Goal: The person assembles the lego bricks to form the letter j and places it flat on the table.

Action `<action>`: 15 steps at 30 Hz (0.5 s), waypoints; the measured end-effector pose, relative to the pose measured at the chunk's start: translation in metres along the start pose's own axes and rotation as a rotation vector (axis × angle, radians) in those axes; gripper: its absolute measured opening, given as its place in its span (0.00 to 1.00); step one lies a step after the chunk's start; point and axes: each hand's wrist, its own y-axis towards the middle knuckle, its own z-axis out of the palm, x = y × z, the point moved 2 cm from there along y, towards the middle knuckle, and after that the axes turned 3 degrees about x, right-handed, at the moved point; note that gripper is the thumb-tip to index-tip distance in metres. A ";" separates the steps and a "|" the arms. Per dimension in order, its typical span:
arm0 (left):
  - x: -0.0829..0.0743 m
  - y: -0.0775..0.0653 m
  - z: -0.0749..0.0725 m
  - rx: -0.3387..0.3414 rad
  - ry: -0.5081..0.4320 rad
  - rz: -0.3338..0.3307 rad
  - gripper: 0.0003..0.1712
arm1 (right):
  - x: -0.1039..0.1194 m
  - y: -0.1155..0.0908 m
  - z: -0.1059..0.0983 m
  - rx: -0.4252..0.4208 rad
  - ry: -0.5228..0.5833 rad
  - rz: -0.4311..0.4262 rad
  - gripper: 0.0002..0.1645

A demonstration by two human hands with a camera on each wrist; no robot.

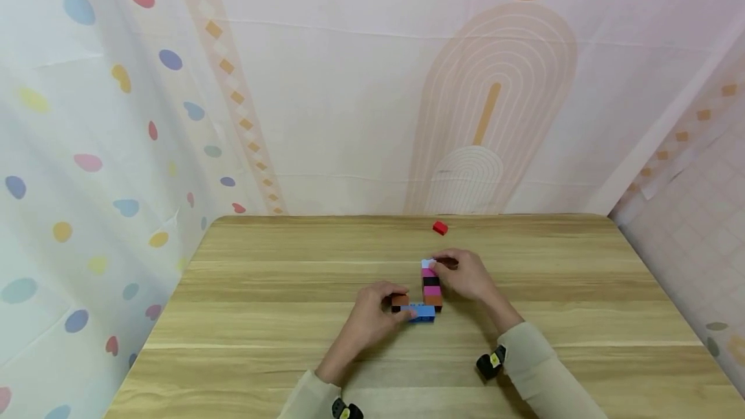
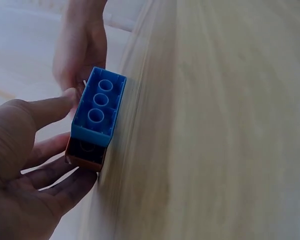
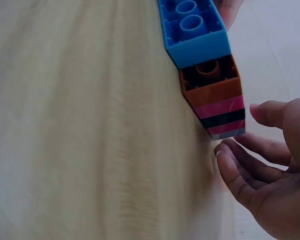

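Observation:
A toy-brick assembly lies tipped over on the table, with a blue brick point(image 1: 423, 314) along its near side and its hollow underside showing in the left wrist view. From its right end a row runs away from the person: an orange-brown brick point(image 1: 433, 300), pink bricks point(image 1: 432, 291) with a black brick point(image 1: 431, 281) between them, and a white brick point(image 1: 427, 264) at the far end. Another orange-brown brick point(image 1: 399, 300) joins the blue brick's left end. My left hand point(image 1: 370, 317) grips that end, thumb on the blue. My right hand point(image 1: 467, 273) pinches the white end.
A small red brick point(image 1: 440, 228) lies alone near the back edge of the wooden table point(image 1: 262, 341). Patterned curtains point(image 1: 349, 83) hang behind the table and along its sides. Each wrist wears a small black camera point(image 1: 489, 365) on a band.

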 end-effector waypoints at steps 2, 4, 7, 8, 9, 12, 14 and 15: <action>-0.001 0.000 0.001 0.013 0.013 -0.009 0.25 | 0.001 0.000 -0.002 0.007 -0.006 -0.016 0.20; -0.001 0.000 0.002 0.020 0.020 -0.023 0.25 | 0.003 0.001 -0.005 0.017 -0.013 -0.024 0.22; -0.001 0.000 0.002 0.022 0.013 -0.042 0.24 | 0.005 0.002 -0.010 0.037 -0.036 -0.033 0.26; -0.001 0.000 0.002 0.023 0.006 -0.052 0.24 | 0.006 0.002 -0.012 0.039 -0.051 -0.034 0.28; 0.000 0.000 0.002 0.022 0.002 -0.053 0.24 | 0.006 0.003 -0.014 0.043 -0.065 -0.036 0.29; 0.000 0.001 0.003 0.023 -0.021 -0.060 0.24 | 0.007 0.007 -0.018 0.059 -0.120 -0.045 0.33; 0.000 0.001 0.003 0.021 -0.034 -0.057 0.24 | 0.007 0.011 -0.019 0.072 -0.157 -0.055 0.35; 0.001 0.001 0.003 0.020 -0.038 -0.057 0.24 | 0.007 0.013 -0.020 0.078 -0.172 -0.063 0.36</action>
